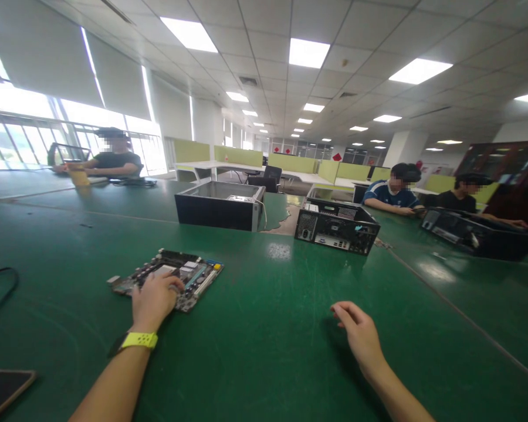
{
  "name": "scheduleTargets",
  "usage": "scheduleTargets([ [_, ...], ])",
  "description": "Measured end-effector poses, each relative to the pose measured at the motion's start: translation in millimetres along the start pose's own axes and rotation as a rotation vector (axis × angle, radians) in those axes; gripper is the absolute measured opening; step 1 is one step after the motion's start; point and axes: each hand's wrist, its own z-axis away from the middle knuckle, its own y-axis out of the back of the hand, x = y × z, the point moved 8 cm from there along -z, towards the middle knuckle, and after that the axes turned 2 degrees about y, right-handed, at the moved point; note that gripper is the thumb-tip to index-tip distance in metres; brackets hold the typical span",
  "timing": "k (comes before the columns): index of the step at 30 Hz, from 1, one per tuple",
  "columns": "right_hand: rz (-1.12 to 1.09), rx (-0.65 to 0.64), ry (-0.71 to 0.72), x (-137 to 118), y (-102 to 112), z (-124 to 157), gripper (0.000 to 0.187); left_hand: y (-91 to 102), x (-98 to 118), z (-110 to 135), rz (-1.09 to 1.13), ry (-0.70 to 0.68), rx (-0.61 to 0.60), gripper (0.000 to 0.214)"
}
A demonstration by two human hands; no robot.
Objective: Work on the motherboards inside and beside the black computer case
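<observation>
A motherboard (202, 274) lies flat on the green table in front of me, with slots, a white socket area and a yellow connector showing. My left hand (155, 298), wearing a bright yellow-green wristband, rests on its near left part. The fingers bend down onto the board, and my palm hides some of it. Well to the right, my right hand (356, 334) hovers low over the bare tabletop. Its thumb and fingers come together in a pinch, and whatever might be between the tips is too small to see.
Beyond the board stand an open computer case (215, 212) and another case (337, 230) with its rear ports facing me. A third case (479, 231) lies far right, near two people. Another person sits far left by a yellow cup (78, 174). A dark flat device (4, 390) lies near left.
</observation>
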Motion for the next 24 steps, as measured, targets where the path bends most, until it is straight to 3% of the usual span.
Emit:
scheduleTargets([
  [7,0.009,-0.013,-0.034,8,0,-1,0.036,-4.2,-10,-13,0.086,0.009,-0.117,0.047],
  [11,0.055,0.000,-0.002,9,4,-22,0.035,-6.1,-5,-15,0.085,0.001,-0.126,0.050],
  [15,0.312,-0.034,0.091,4,6,-82,0.038,-7.1,-3,-15,0.097,0.041,-0.126,0.052],
  [20,0.908,-0.137,0.194,-6,8,-181,0.052,-10.3,-3,-24,0.123,0.106,-0.105,0.051],
  [24,1.047,-0.134,0.164,-6,16,-243,0.059,-15.5,-6,-30,0.137,0.130,-0.094,0.048],
])
